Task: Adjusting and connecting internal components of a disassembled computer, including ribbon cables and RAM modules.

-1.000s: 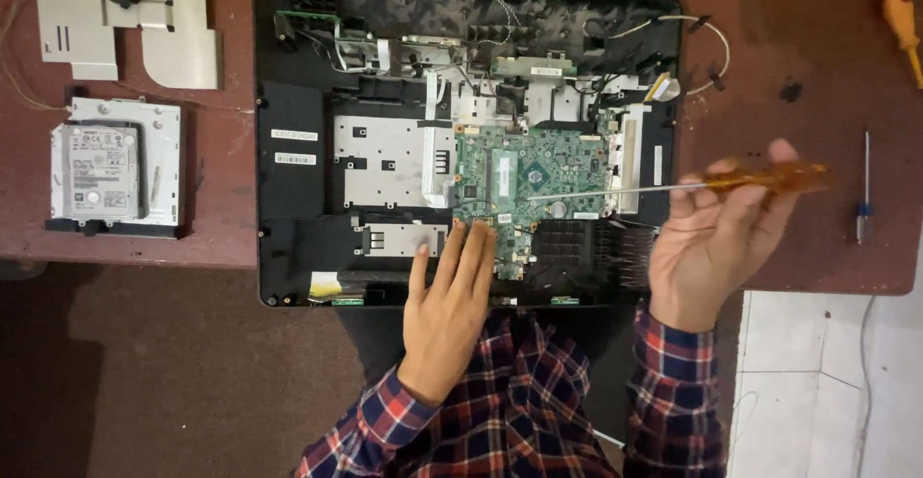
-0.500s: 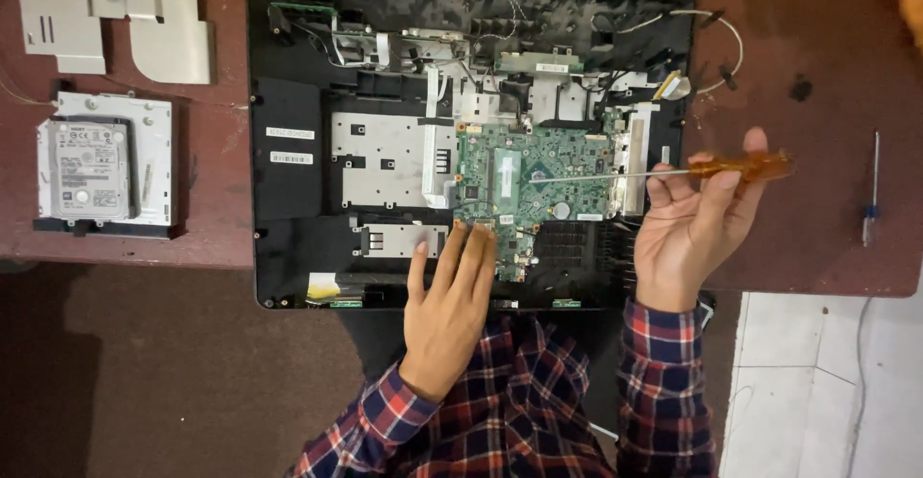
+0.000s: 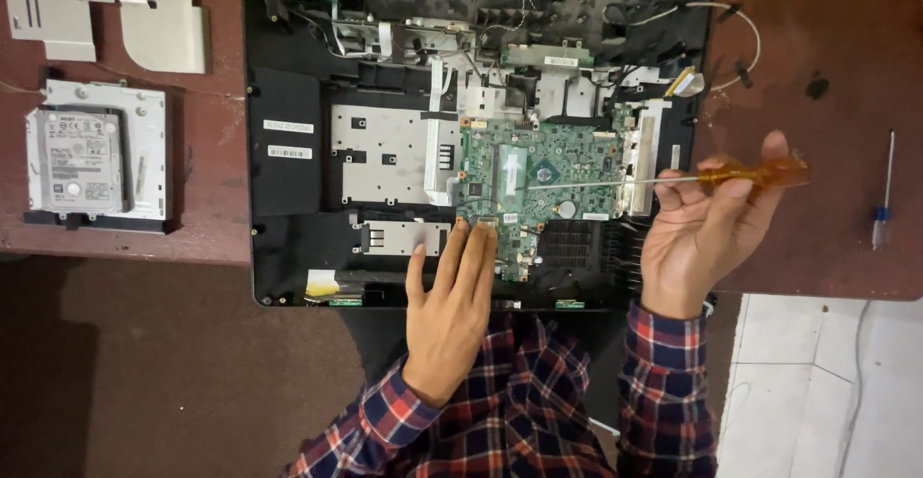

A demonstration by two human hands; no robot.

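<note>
Right grip (image 3: 707, 228) clenched on amber screwdriver (image 3: 673, 179) — left grip (image 3: 452, 295) released, flat beside green board (image 3: 538, 185).

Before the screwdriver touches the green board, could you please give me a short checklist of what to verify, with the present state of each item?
1. Screwdriver held firmly: ok, the right hand pinches its amber handle.
2. Tip seated on a screw: cannot tell, the thin shaft lies across the green circuit board and its tip is too small to read.
3. Case steadied: ok, the left hand lies flat, fingers on the board's lower edge.
4. Case fully supported: not ok, the open black computer case hangs past the table edge toward the person.
5. Loose parts out of the way: ok, the hard drive and the small blue screwdriver lie apart on the table.
</note>
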